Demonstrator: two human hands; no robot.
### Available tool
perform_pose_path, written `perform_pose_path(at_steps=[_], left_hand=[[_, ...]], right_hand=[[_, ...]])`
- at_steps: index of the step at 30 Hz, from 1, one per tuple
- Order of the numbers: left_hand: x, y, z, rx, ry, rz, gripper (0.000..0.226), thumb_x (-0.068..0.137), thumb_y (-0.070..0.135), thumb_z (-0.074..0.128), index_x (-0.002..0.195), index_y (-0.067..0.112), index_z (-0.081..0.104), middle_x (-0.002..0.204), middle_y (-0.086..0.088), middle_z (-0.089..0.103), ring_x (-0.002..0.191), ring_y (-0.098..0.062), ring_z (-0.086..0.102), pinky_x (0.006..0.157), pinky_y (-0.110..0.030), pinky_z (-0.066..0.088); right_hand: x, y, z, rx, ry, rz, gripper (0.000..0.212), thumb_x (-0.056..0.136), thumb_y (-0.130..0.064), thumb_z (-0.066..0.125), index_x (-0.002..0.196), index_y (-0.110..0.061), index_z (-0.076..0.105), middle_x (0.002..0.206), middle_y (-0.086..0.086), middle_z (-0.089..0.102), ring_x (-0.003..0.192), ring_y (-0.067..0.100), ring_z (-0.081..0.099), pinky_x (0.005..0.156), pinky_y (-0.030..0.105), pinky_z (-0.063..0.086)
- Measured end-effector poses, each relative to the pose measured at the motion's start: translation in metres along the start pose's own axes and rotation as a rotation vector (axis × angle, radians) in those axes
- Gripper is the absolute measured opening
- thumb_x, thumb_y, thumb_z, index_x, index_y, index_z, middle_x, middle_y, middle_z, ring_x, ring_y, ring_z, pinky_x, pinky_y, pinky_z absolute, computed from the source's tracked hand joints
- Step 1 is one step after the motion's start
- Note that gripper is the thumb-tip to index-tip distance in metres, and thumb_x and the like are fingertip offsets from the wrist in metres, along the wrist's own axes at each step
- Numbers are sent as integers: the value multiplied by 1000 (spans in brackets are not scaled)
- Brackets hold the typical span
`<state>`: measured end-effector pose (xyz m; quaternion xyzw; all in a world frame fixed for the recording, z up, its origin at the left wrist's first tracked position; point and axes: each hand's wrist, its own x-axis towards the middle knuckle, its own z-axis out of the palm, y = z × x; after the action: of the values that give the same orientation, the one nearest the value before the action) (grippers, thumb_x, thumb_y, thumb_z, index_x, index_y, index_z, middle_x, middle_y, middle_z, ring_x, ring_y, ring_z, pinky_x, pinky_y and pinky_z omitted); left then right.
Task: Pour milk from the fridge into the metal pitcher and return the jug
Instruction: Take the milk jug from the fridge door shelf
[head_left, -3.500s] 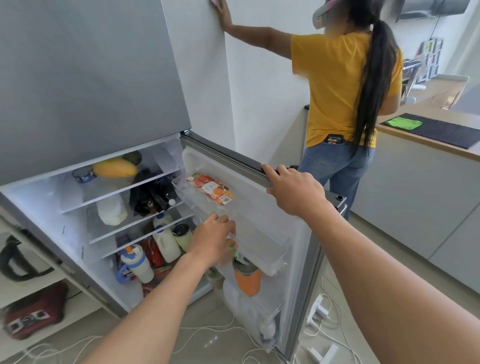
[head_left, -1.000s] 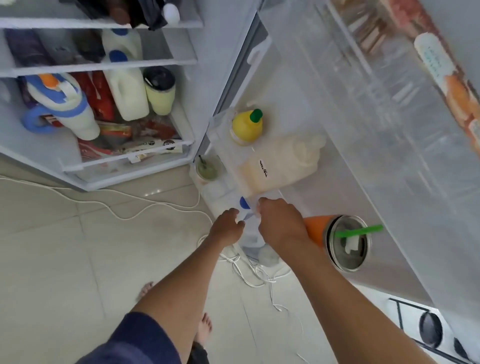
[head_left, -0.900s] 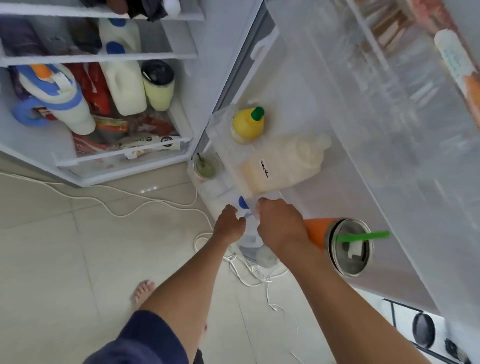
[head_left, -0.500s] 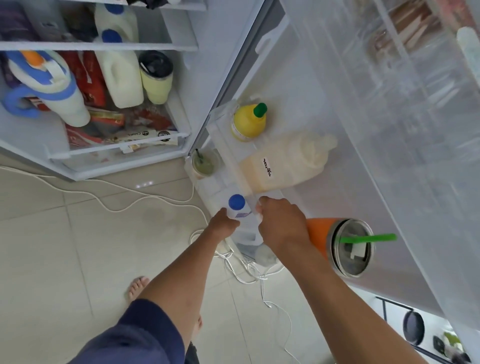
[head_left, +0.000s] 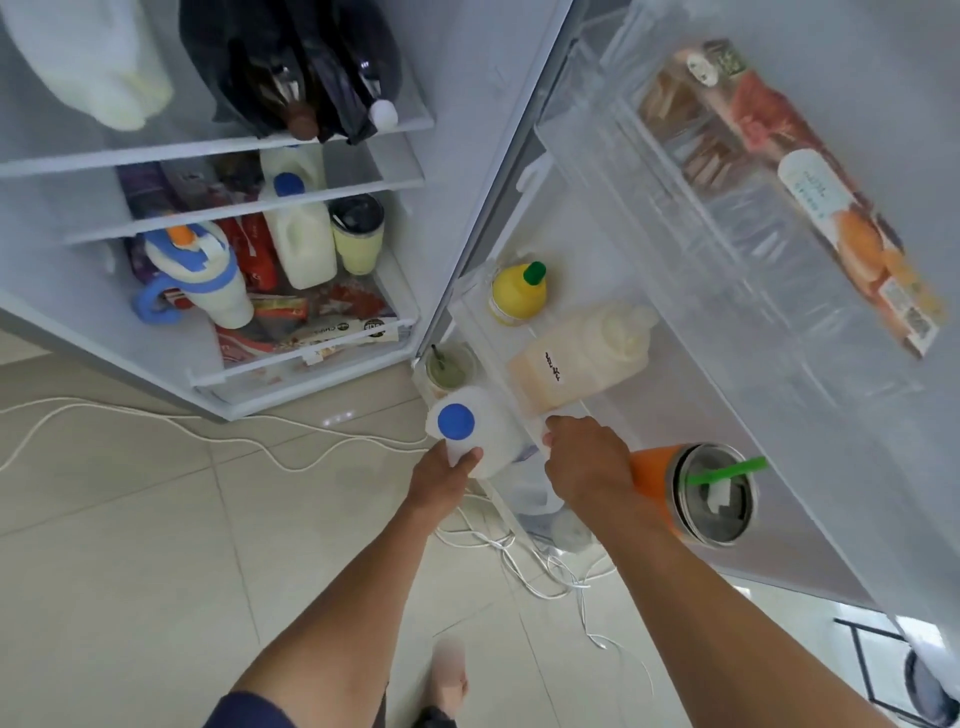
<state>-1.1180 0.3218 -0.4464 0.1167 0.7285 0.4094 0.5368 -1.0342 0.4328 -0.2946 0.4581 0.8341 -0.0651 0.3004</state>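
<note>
A: Head view, starting at the fingers: what are they doing?

B: The left hand (head_left: 442, 480) is wrapping its fingers around the handle of the milk jug (head_left: 480, 434), clamped on it just under the blue cap (head_left: 455, 421). The right hand (head_left: 587, 465) is curling over the front rail of the door bin (head_left: 470, 312), beside the jug; its fingertips are hidden, so I cannot tell whether they are gripping the rail or only resting on it.

A: And where is the jug sitting?

B: It is standing upright at the near end of the lower door shelf, between the two hands, cap facing the camera. Behind it a pale bottle with a handwritten label (head_left: 582, 353) is lying in the same bin, and a yellow squeeze bottle with a green cap (head_left: 517, 293) is standing further back.

A: Anything around the hands?

B: An orange tumbler with a green straw (head_left: 691, 493) is touching the right wrist. Inside the fridge, another blue-capped milk jug (head_left: 304, 239) is standing on a shelf. White cables (head_left: 291, 457) are trailing over the tiled floor below.
</note>
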Motion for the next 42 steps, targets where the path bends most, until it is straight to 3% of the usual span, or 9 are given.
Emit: perform_pose_path(at_steps=[14,17,20,27,30,33,35,38,42], left_hand=[[-82,47,-97,276,214,46,40,98,42,54,97,3,65,94,-10,72,100,-33,65,81,-33,46],[-108,66,-107,265,307,107,38,99,43,52,103,5,59,110,-18,69,106,-36,62,81,-34,41],[-144,96,-107,258,434,180,46,99,44,52,119,3,57,120,-13,63,113,-35,57,86,-35,41],[-241,184,-90,394,679,397,48,98,47,52,100,1,63,90,-8,59,88,-29,56,72,-33,35],[-275,222,-76,418,739,467,50,97,48,54,99,-1,65,94,-13,63,94,-35,60,73,-36,40],[-303,253,-56,382,769,535,48,96,47,56,95,0,65,98,-19,68,95,-38,62,75,-38,44],[-321,269,-40,385,782,584,50,96,47,56,94,-1,66,93,-17,67,91,-36,62,71,-34,42],[-331,281,-22,314,797,620,51,95,50,56,86,0,64,81,-12,64,82,-34,61,66,-32,39],[-339,286,0,282,807,656,54,94,53,55,81,1,62,78,-14,66,78,-34,63,65,-33,41]], right_hand=[[-54,-25,-18,79,-17,47,35,101,-28,37,131,-9,41,132,7,51,120,25,54,92,34,44],[-72,-24,-44,154,23,-67,32,101,-25,37,127,-13,49,130,6,54,119,26,55,90,32,42],[-98,-22,-82,225,121,-203,29,100,-24,38,118,-13,58,121,7,62,112,28,60,82,32,43],[-169,24,-169,301,560,-414,17,92,-10,43,78,-13,54,82,8,59,72,31,51,63,32,37],[-188,60,-197,365,821,-467,19,93,-11,45,100,-12,62,103,9,62,93,34,55,67,35,39],[-194,104,-213,318,943,-384,36,93,-20,47,128,-15,52,129,10,51,123,33,42,96,42,38],[-199,140,-214,228,922,-210,47,89,-24,51,134,-15,44,138,14,42,131,40,32,110,50,25],[-206,179,-200,145,810,-46,64,90,-24,49,148,-18,22,153,15,20,138,51,15,114,59,9],[-221,197,-193,6,796,-56,77,90,-25,51,153,-16,8,152,23,22,132,46,32,112,50,23]])
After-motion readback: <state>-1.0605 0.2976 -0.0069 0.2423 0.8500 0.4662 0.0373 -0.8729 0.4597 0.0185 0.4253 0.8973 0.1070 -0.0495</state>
